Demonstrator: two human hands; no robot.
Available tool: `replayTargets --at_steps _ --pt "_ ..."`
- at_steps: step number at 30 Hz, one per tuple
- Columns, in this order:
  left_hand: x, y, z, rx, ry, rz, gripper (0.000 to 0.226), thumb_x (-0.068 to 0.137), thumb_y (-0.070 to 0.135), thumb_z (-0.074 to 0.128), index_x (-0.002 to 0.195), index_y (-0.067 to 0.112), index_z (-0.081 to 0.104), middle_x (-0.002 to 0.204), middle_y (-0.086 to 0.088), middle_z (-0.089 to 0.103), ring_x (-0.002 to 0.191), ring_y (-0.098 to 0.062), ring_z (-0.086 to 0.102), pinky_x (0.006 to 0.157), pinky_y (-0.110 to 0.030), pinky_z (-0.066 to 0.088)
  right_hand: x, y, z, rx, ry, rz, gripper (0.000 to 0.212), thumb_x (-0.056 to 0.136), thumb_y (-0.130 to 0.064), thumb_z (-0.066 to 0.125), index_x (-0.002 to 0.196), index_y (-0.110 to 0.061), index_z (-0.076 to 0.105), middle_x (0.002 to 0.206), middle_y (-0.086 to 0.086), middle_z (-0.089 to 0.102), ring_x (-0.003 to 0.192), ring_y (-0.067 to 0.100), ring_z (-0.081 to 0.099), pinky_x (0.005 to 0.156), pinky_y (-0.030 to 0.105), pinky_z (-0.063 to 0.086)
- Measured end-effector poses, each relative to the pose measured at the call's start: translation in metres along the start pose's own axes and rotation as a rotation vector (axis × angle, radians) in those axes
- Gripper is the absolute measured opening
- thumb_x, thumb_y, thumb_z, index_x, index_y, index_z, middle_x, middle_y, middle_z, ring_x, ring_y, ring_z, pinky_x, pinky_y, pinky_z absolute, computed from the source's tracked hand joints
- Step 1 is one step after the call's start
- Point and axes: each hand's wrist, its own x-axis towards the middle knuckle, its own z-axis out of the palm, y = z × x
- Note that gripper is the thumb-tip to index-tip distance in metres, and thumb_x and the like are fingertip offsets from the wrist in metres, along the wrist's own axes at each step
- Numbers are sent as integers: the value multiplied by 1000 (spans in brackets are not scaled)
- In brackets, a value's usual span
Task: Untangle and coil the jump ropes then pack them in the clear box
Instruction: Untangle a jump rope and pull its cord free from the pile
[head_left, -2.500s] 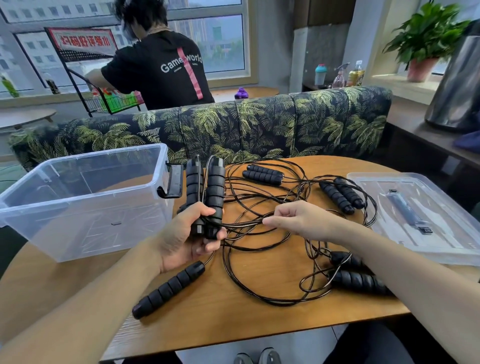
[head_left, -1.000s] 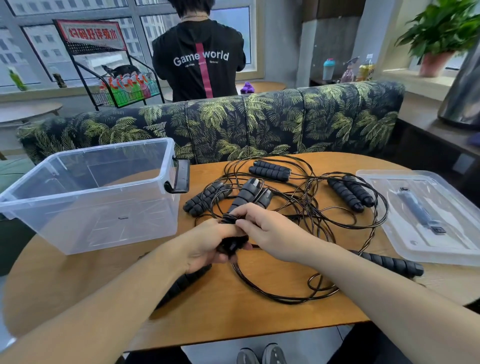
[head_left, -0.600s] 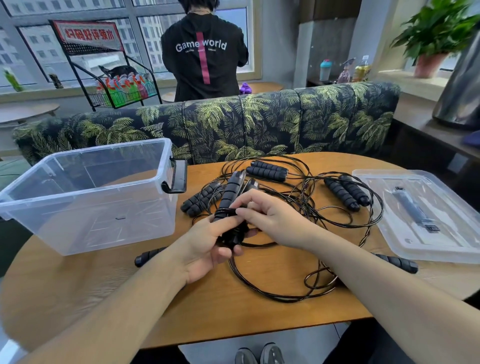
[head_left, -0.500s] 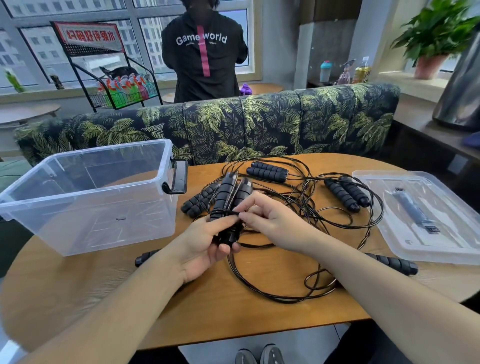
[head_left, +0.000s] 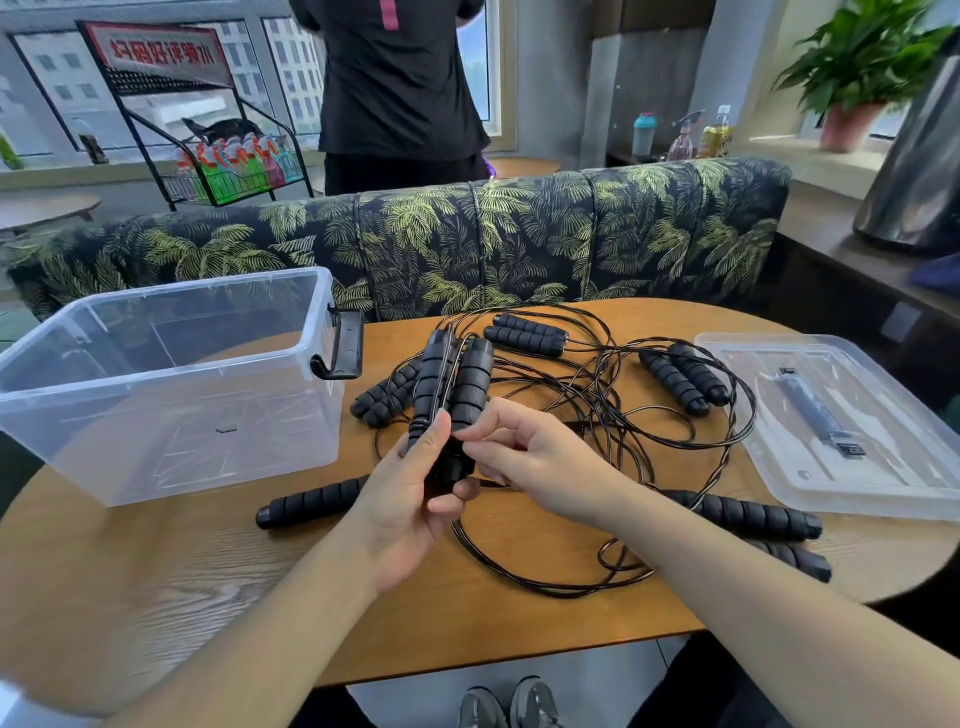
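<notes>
While the left hand (head_left: 402, 499) clasps two upright black jump-rope handles (head_left: 451, 387) at frame centre, the right hand (head_left: 535, 457) pinches their thin cord above the table (head_left: 156, 587).

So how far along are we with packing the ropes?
Done: nothing packed; the clear plastic box holds no rope, its lid lying off to the right. In hand: the left hand grips one pair of black foam handles upright while the right hand pinches at them. Left: the tangled black cords and other handles on the wooden table.
</notes>
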Motion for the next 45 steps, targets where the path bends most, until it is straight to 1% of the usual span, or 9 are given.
replayTargets --at_steps 8,13,18,25,28,31,35,41,45 --pt "-2 -2 -4 16 -8 17 44 91 35 64 116 -1 63 83 -12 62 56 -15 49 39 -17 36 -8 7 2 -132 -59 -64 10 102 -19 56 99 -13 49 65 -6 58 67 13 54 79 44 48" --pt "1 2 -23 47 -42 8 58 89 30 64 135 -2 57 97 -13 67 60 -18 51 40 -17 39 -11 7 -14 -229 -130 85 15 102 -32 55 106 -20 46 63 -8 59 61 6 50 65 28 43" --pt "2 6 -37 66 -130 2 56 85 31 72 131 1 61 99 -16 64 62 -21 55 42 -20 44 -3 8 -32 -432 -163 207 41 86 -64 56 72 -26 64 54 -14 52 53 1 47 60 21 42" --pt "5 23 -51 281 -332 28 53 77 35 82 120 19 56 102 -19 56 58 -23 50 42 -21 35 9 12 -50 -275 -391 229 18 98 -42 58 94 -26 67 79 -14 61 69 5 54 66 18 45" --pt "6 30 -53 409 -380 -13 56 72 39 87 109 15 51 87 -14 63 55 -22 54 39 -20 39 19 13 -56 -515 -345 202 14 93 -28 66 92 -14 69 91 1 72 84 16 67 82 32 55" --pt "7 35 -51 560 -325 -26 44 80 31 79 110 11 54 83 -13 67 56 -26 61 41 -23 48 31 12 -61 -674 -330 278 23 94 -21 65 71 -18 61 73 -1 65 68 15 60 69 32 51" --pt "6 41 -46 745 -269 -5 38 85 28 80 112 15 57 98 -14 75 72 -37 73 51 -29 60 42 7 -63 -678 -410 276 18 95 -15 66 78 -18 62 78 -8 62 74 11 59 74 30 50" --pt "9 47 -38 1300 -305 196 23 87 33 79 102 38 63 102 5 71 90 -12 71 82 -42 61 48 -3 -53 -535 -401 426 38 93 -51 64 84 -14 66 66 -14 56 67 6 50 71 27 40" --pt "15 43 -31 1646 -242 264 28 86 46 75 103 39 53 88 8 69 76 -5 63 79 -43 56 51 -16 -36 -534 -316 440 34 95 -52 60 73 -25 63 66 -12 54 60 4 47 62 24 37"
